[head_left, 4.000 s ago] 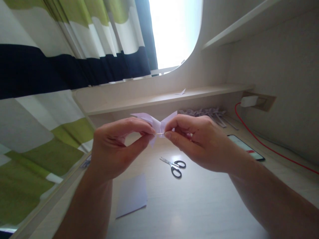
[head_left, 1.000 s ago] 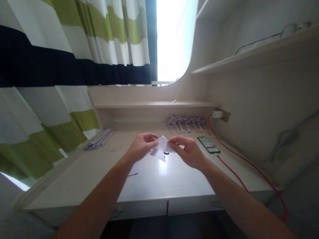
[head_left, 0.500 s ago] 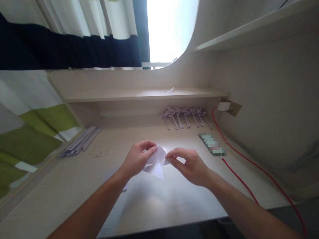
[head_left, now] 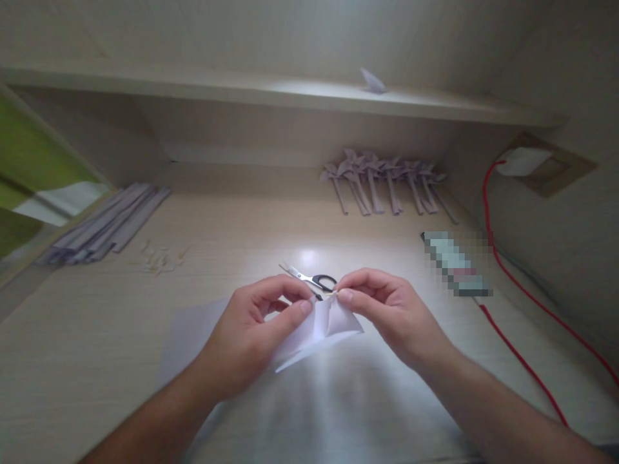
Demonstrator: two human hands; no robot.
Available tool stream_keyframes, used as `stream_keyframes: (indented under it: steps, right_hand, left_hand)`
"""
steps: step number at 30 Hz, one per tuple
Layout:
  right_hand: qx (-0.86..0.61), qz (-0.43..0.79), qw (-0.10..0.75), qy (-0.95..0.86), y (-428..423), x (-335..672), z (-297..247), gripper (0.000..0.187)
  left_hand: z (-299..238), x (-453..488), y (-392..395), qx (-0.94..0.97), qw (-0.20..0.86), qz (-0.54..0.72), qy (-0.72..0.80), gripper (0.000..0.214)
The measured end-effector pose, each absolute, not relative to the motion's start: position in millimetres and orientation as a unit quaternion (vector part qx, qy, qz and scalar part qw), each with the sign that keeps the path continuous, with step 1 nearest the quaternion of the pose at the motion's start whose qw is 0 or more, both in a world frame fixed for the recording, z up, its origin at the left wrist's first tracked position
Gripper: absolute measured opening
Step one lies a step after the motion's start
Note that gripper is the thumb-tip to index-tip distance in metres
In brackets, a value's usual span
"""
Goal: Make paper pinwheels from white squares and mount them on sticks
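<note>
Between my hands is a piece of white paper (head_left: 316,328) with curled, folded corners, held just above the desk. My left hand (head_left: 264,328) is closed on its left side, thumb and forefinger pinching the top edge. With thumb and fingertips together, my right hand (head_left: 387,309) grips the paper's upper right corner; a tiny pale bit shows at those fingertips, too small to make out. Just behind the paper lie scissors (head_left: 304,276) with black handles, their blades pointing left and their handles partly hidden. A flat white sheet (head_left: 186,332) lies under my left forearm.
Several paper pinwheels (head_left: 372,180) on paper sticks lie at the back. Rolled paper sticks (head_left: 111,225) are piled at left beside small pale scraps (head_left: 162,256). To the right are a phone (head_left: 454,264) and a red cable (head_left: 522,367). A folded paper piece (head_left: 372,80) sits on the shelf (head_left: 242,87).
The view has tilted down and come closer to the desk. The paper has turned in my hands, both still holding it. The scissors now show behind it.
</note>
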State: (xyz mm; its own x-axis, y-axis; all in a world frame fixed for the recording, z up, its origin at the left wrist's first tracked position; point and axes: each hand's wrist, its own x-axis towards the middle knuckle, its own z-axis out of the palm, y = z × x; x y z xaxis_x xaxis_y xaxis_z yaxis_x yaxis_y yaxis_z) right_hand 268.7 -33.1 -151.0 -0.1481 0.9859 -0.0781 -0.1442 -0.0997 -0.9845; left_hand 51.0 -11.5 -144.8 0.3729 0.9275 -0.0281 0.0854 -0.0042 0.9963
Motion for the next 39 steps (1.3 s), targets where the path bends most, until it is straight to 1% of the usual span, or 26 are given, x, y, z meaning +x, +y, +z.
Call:
stream_keyframes:
  steps: [7, 12, 20, 31, 35, 39]
  right_hand:
    - [-0.439, 0.669, 0.458, -0.386, -33, 269, -171, 0.012]
    - [-0.426, 0.694, 0.457, -0.358, -35, 271, -174, 0.010]
    - [-0.436, 0.697, 0.444, -0.356, -39, 270, -174, 0.012]
    - [-0.458, 0.698, 0.441, -0.330, -39, 270, -172, 0.010]
    - [-0.458, 0.708, 0.435, -0.315, -39, 269, -172, 0.012]
    - [-0.457, 0.707, 0.435, -0.321, -39, 269, -171, 0.012]
  left_hand:
    - [-149, 54, -8, 0.531, 0.669, 0.322, 0.408, 0.010]
    - [-151, 58, -10, 0.461, 0.737, 0.289, 0.400, 0.014]
    - [-151, 60, -11, 0.398, 0.786, 0.268, 0.390, 0.013]
    - [-151, 60, -14, 0.410, 0.753, 0.309, 0.413, 0.012]
    - [-151, 62, -14, 0.423, 0.714, 0.357, 0.429, 0.016]
    - [-149, 64, -15, 0.451, 0.691, 0.378, 0.420, 0.010]
